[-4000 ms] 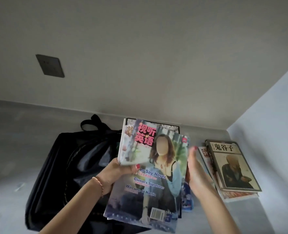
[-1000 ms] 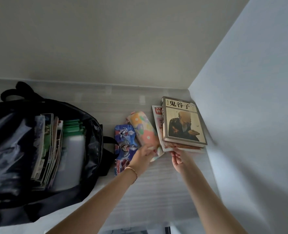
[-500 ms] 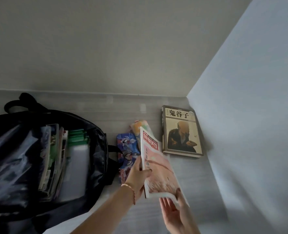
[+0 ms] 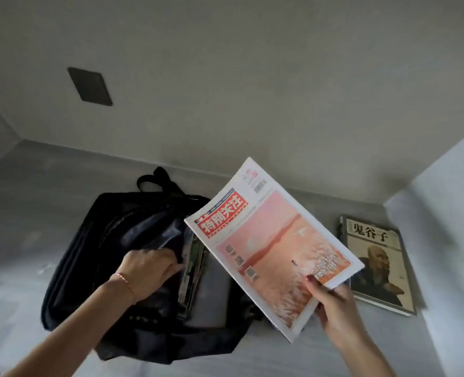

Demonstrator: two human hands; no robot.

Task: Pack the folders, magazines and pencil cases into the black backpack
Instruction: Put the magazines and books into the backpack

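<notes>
The black backpack (image 4: pixel 89 254) lies open on the grey surface, with magazines (image 4: pixel 194 265) standing on edge inside it. My left hand (image 4: pixel 149 270) grips the backpack's opening flap and holds it aside. My right hand (image 4: pixel 331 300) holds a pink-covered magazine (image 4: pixel 271 246) with a red title block by its lower right edge, tilted in the air over the backpack's right side. The two pencil cases are hidden behind this magazine.
A book with a seated figure on its cover (image 4: pixel 377 265) lies flat to the right, close to the pale side wall (image 4: pixel 448 240). A dark wall plate (image 4: pixel 89 87) sits on the back wall. The backpack's handle loop (image 4: pixel 157 178) points toward the back wall.
The pink magazine came off the pile under the book and rose over the backpack, now in my right hand alone. My left hand let it go and took the backpack's flap.
</notes>
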